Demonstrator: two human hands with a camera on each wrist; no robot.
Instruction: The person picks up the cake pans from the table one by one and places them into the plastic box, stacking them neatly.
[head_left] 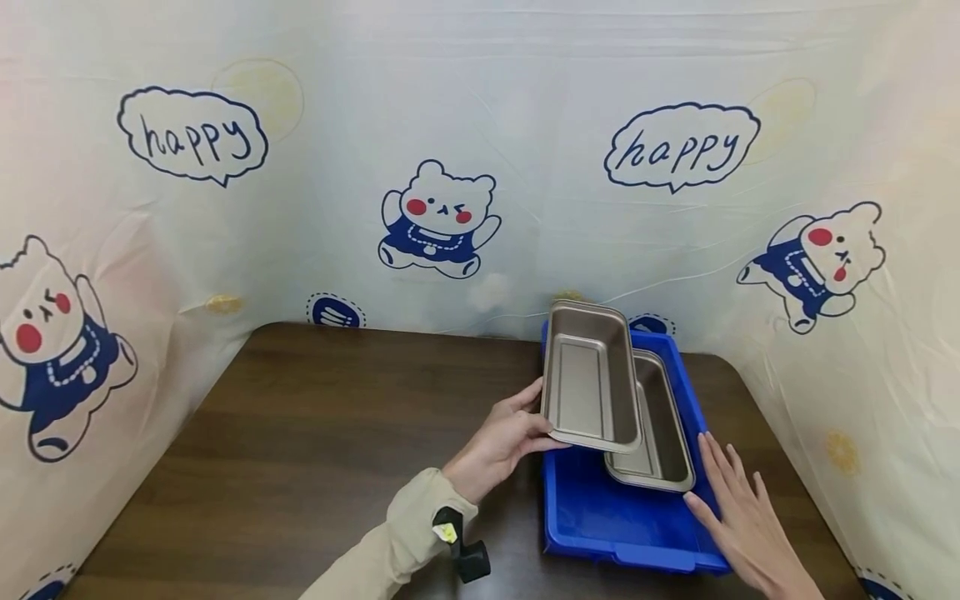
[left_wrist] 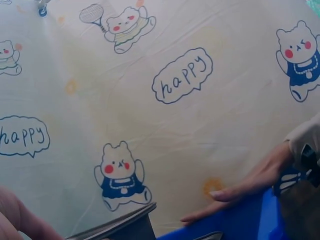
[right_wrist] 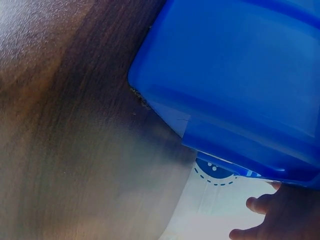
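Note:
In the head view my left hand grips the near left corner of a metal loaf pan, tilted and raised over a blue bin. A second loaf pan lies inside the bin, partly hidden under the first. My right hand rests with straight fingers against the bin's right rim. The left wrist view catches the held pan's edge low down, with the right hand beyond it. From the right wrist, the bin's outer wall fills much of the view, with the right hand's fingertips at the lower right.
The bin stands on a dark wooden table, near its right side. A printed cloth with bears and "happy" bubbles hangs behind the table and along both sides. A black wrist camera is strapped to the left sleeve.

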